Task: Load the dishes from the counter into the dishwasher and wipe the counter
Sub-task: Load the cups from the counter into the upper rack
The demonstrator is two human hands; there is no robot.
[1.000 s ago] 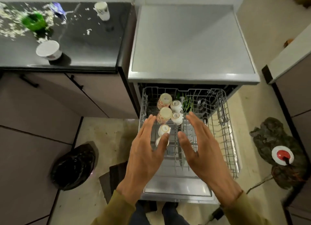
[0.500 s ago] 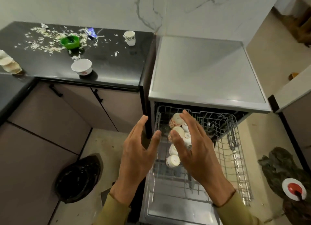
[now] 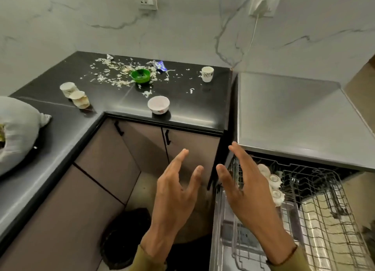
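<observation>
both hands [image 3: 174,195] [image 3: 246,191] empty, fingers spread apart. few cups [image 3: 274,180] racked just right of fingers; bowls [image 3: 158,105], cups [image 3: 207,73] + crumbs [image 3: 113,71] on tabletop [image 3: 192,108] beyond fingers. maybe half done imo, no wiping yet.

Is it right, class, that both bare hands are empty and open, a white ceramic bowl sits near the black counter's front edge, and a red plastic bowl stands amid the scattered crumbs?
Not quite. In the head view the small plastic bowl among the crumbs is green, not red. Both the left hand and right hand are empty and open, and the white ceramic bowl sits near the black counter's front edge.
</observation>
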